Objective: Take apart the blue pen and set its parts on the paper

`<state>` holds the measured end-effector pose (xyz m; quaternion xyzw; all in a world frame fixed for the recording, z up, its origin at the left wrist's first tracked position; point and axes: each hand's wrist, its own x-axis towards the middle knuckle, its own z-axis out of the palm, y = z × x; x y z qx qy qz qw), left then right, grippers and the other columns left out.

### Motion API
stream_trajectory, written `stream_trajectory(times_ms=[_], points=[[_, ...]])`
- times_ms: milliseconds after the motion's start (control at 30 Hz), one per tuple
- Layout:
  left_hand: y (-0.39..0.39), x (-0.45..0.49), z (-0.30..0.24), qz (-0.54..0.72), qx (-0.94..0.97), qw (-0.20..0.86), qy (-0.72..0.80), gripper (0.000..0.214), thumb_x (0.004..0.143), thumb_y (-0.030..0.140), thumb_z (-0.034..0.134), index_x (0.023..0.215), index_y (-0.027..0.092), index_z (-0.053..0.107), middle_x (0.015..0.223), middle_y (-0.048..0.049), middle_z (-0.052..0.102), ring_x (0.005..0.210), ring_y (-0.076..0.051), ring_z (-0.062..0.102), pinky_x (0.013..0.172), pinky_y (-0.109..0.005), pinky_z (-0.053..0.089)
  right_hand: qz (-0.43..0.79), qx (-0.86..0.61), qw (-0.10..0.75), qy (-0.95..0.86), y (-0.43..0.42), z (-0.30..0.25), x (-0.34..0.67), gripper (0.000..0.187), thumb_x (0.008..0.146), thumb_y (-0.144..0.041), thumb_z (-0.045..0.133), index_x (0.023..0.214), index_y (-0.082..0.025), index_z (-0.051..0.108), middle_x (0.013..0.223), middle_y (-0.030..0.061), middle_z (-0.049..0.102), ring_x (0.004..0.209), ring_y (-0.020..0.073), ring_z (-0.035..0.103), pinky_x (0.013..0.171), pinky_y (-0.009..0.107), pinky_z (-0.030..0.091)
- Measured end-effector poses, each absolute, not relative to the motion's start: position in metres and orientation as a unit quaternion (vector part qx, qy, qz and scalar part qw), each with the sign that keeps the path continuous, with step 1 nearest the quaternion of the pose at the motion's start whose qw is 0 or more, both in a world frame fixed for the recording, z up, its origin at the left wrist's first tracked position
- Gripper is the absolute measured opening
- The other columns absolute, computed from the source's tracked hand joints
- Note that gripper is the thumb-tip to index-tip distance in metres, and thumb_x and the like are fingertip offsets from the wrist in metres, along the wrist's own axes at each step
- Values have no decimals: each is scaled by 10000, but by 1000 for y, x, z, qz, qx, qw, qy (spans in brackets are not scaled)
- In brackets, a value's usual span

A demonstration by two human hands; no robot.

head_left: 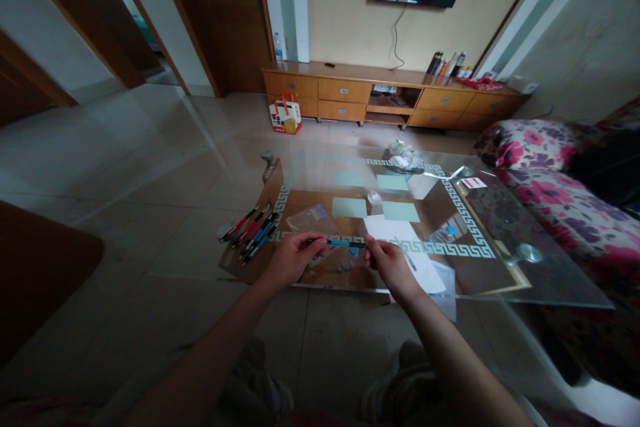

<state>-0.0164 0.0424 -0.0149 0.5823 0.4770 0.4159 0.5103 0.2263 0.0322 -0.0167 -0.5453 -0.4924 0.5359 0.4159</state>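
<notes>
Both my hands hold one blue pen [346, 243] level above the near edge of the glass coffee table [500, 260]. My left hand [293, 257] pinches its dark left end. My right hand [390, 264] grips its right end. Left of my hands several red and blue pens [250, 231] lie in a row on the glass. A white sheet of paper [395, 233] lies under my right hand. Beyond it lie several pale green sticky notes [373, 197] and a small white bottle [375, 200].
A floral sofa [550, 187] runs along the right side. A wooden TV cabinet [390, 97] stands at the far wall with a red and white bag [285, 115] in front. A clear plastic bag [313, 217] and a crumpled bag [403, 155] sit on the table.
</notes>
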Motion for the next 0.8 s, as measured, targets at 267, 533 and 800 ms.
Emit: stream_trajectory(times_ms=[267, 533, 800], points=[[39, -14, -4, 418, 565, 511, 494, 340, 861, 471, 632, 936, 153, 728, 781, -56, 737, 712, -180, 677, 692, -278, 543, 519, -547, 412, -511, 31, -13, 224, 594, 813, -751, 523, 638, -189, 600, 603, 28, 594, 581, 153, 521, 600, 277, 401], [38, -14, 1, 420, 561, 505, 504, 353, 857, 494, 628, 868, 154, 723, 747, -51, 730, 673, -170, 664, 648, -260, 524, 510, -539, 402, -537, 32, -11, 223, 565, 842, -708, 529, 629, -191, 609, 589, 17, 594, 563, 143, 508, 586, 271, 379], [38, -14, 3, 411, 548, 512, 518, 375, 857, 511, 622, 835, 148, 710, 712, -47, 716, 617, -155, 634, 589, -245, 490, 504, -534, 398, -549, 32, -9, 223, 563, 843, -712, 523, 638, -196, 619, 602, 15, 606, 577, 147, 519, 603, 272, 392]])
